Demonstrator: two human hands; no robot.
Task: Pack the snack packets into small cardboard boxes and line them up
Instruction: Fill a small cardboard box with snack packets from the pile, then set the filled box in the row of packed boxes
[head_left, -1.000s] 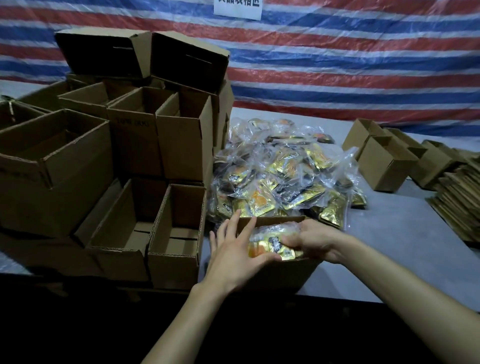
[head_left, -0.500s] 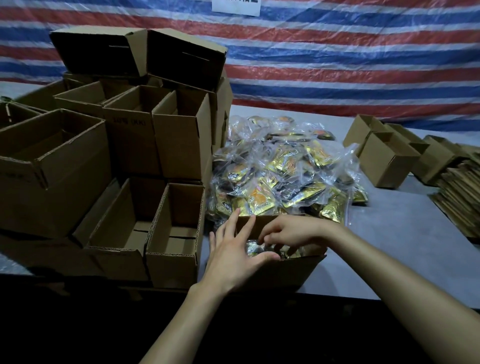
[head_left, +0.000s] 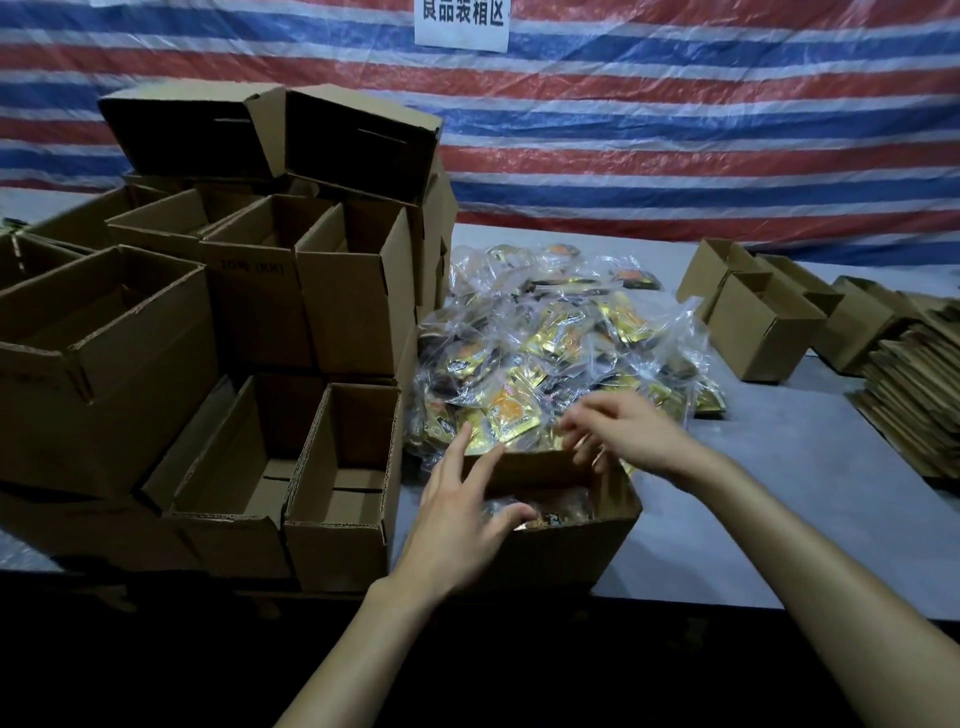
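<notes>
The right hand is coming up out of the small open brown cardboard box at the near edge of the grey desk, fingers released and empty, because its packet is now lying inside with the other gold snack packets. It's probably heading for the far heap of clear-bagged packets. The left hand is bracing the box's left rim with spread fingers, and the open brown boxes on the left are standing empty.

Stacked open brown cardboard boxes are walling off your left, near the open brown carton before you. A heap of gold snack packets in clear bags is blocking its far side. Bare grey tabletop is lying open on your right.
</notes>
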